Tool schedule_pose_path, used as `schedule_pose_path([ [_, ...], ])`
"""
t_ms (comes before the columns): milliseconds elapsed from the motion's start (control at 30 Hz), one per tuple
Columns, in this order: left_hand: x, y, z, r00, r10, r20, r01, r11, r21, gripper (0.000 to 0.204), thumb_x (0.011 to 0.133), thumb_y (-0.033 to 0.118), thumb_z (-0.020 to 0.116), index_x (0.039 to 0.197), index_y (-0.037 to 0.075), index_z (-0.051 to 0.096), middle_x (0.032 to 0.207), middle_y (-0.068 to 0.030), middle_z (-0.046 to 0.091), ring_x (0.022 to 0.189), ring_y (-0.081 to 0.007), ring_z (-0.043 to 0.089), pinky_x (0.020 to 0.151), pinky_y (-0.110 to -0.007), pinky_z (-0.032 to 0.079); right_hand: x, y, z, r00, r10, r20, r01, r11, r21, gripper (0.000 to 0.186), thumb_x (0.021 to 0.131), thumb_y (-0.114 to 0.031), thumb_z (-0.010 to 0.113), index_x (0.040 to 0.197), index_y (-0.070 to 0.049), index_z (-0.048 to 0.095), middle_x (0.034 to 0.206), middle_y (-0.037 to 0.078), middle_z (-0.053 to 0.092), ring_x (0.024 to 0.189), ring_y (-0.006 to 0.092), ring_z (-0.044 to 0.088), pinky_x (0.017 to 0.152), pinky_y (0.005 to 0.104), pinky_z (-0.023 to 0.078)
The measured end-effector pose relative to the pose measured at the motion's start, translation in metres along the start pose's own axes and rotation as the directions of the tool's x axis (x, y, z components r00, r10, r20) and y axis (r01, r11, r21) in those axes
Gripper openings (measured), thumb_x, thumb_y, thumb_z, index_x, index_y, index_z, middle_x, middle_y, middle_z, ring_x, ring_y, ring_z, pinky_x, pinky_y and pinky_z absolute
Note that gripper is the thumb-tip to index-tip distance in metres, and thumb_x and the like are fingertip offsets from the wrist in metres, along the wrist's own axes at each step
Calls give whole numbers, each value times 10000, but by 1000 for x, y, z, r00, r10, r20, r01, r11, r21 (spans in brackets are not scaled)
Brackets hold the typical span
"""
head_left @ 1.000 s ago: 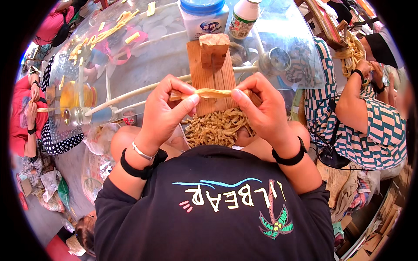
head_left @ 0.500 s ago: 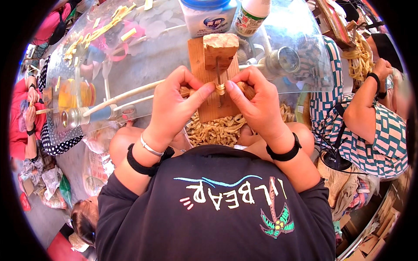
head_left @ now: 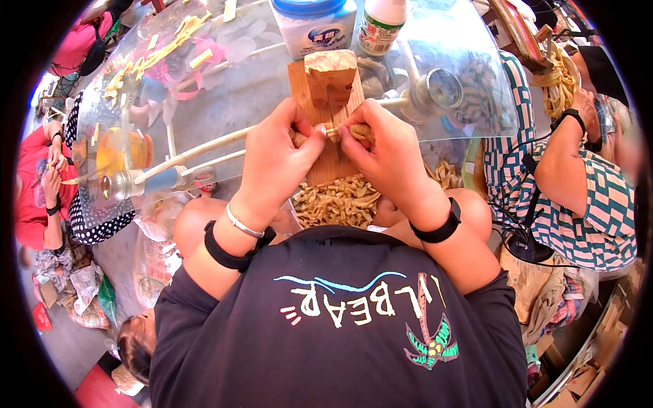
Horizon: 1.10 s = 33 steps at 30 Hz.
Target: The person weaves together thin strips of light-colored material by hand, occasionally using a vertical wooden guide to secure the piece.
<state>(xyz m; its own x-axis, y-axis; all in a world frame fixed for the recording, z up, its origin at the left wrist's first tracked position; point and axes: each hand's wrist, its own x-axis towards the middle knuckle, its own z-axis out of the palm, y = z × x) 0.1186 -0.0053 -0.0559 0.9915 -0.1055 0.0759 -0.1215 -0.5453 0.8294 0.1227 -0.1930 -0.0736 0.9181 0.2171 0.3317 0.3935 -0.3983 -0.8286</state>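
Observation:
My left hand (head_left: 277,151) and my right hand (head_left: 389,146) meet in front of a wooden stand, thumbs and forefingers pinched. Between their fingertips runs a pale yellow, twisted strip (head_left: 332,132); its exact kind does not show. Each hand has a thicker tan part of it partly hidden in the palm. The stand is a flat board (head_left: 299,85) with a rough-ended block (head_left: 330,76) on top. A thin rod (head_left: 331,96) shows at the block, just beyond the strip. Below my hands, a heap of short tan twisted pieces (head_left: 337,202) lies between my legs.
A clear-topped table (head_left: 224,102) with pale legs stands ahead. On it are a blue-lidded tub (head_left: 316,34), a white bottle (head_left: 381,27) and loose yellow strips (head_left: 170,47). People sit on both sides; the one at right has a patterned garment (head_left: 592,211) near yellow strips (head_left: 559,81).
Both hands have shifted slightly left and the fingertips have drawn closer together on the strip. The stand, tub and bottle appear a little further left. The right-hand neighbour's hand has lowered.

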Motion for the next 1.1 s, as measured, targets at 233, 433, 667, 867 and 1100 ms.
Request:
schedule_pose_path([
  [233, -31, -14, -14, 992, 7, 126, 59, 858, -511, 272, 1002, 239, 560, 1012, -29, 606, 838, -79, 687, 752, -148, 678, 695, -275, 533, -17, -1, -32, 987, -65, 145, 23, 961, 276, 131, 844, -127, 749, 817, -29, 667, 873, 94, 646, 840, 219, 614, 736, 317, 480],
  [433, -37, -28, -34, 966, 165, 197, -90, 936, -339, 644, 1044, 507, 324, 1032, -64, 622, 801, -154, 679, 708, -216, 661, 667, -305, 512, -30, -16, -111, 994, -55, -91, 63, 994, 90, 170, 881, -154, 722, 828, 2, 683, 904, 101, 669, 838, 205, 641, 752, 292, 492],
  [667, -51, -32, -27, 983, -178, 43, 183, 948, -261, 402, 1054, 314, 413, 969, -28, 607, 711, -100, 648, 596, -150, 586, 566, -275, 475, -110, 58, -190, 877, 448, -174, -440, 894, 83, 296, 993, -212, 586, 799, 3, 649, 718, 41, 590, 679, 97, 518, 627, 272, 424],
  [867, -58, -36, -23, 972, -225, 61, 232, 959, -160, 325, 1054, 245, 437, 956, -28, 584, 708, -83, 595, 604, -135, 576, 564, -244, 459, -202, 237, -120, 694, 655, 300, -681, 461, 569, 337, 1035, -275, 497, 1041, 23, 654, 952, 50, 675, 853, 127, 615, 801, 283, 512],
  [1100, -73, -29, -22, 924, -376, 75, 373, 927, 46, 263, 1042, 199, 475, 906, -11, 557, 660, -81, 591, 571, -136, 580, 563, -247, 471, -188, 374, -33, 600, 753, 269, -793, 518, 319, 363, 993, -170, 524, 1348, -99, 557, 1040, 106, 676, 884, 202, 616, 794, 350, 502],
])
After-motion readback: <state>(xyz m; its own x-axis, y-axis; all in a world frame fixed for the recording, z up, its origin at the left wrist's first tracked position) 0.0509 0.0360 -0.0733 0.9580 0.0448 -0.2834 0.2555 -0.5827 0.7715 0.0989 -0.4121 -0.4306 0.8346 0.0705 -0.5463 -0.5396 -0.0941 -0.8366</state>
